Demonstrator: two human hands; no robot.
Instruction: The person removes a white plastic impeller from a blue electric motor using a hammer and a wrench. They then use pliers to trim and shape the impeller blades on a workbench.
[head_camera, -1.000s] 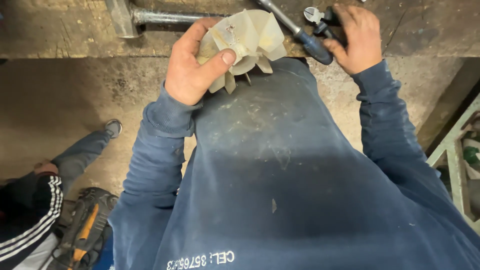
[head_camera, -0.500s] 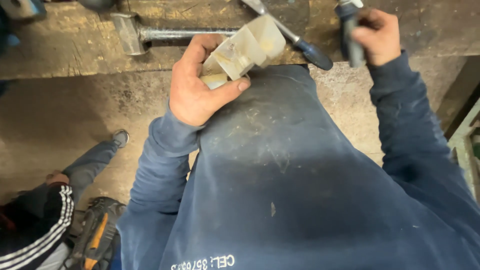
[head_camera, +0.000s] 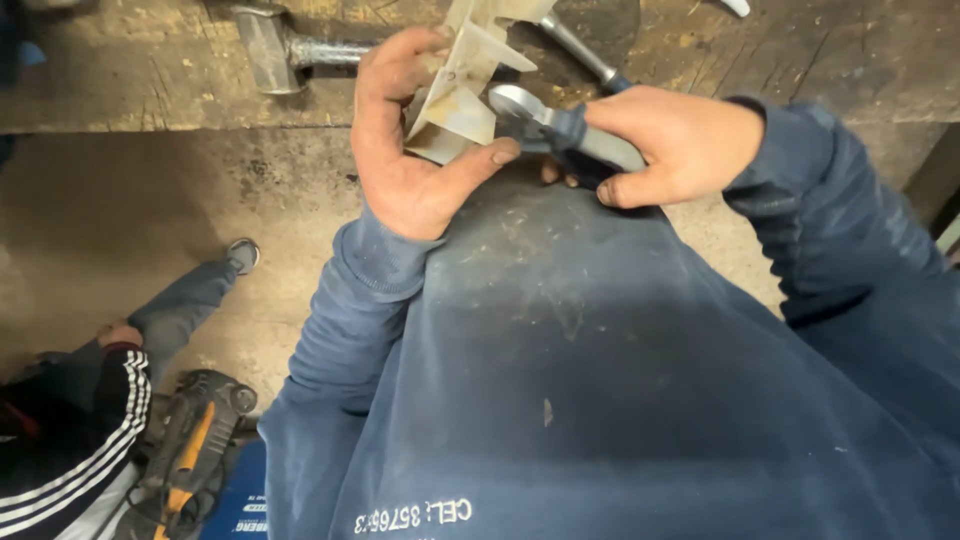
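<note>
Clearly light and thin-bladed, the cream plastic fan (head_camera: 470, 75) sits at the table's (head_camera: 150, 90) near edge, pinched in the left hand (head_camera: 415, 150); its stiff hub suits holding. The right hand (head_camera: 670, 140) is clenched around pliers (head_camera: 545, 120).

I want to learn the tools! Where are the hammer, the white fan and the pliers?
hammer (head_camera: 262, 48), head view, on its metal head.
white fan (head_camera: 462, 100), head view, on a blade.
pliers (head_camera: 520, 103), head view, on the metal nose.
</note>
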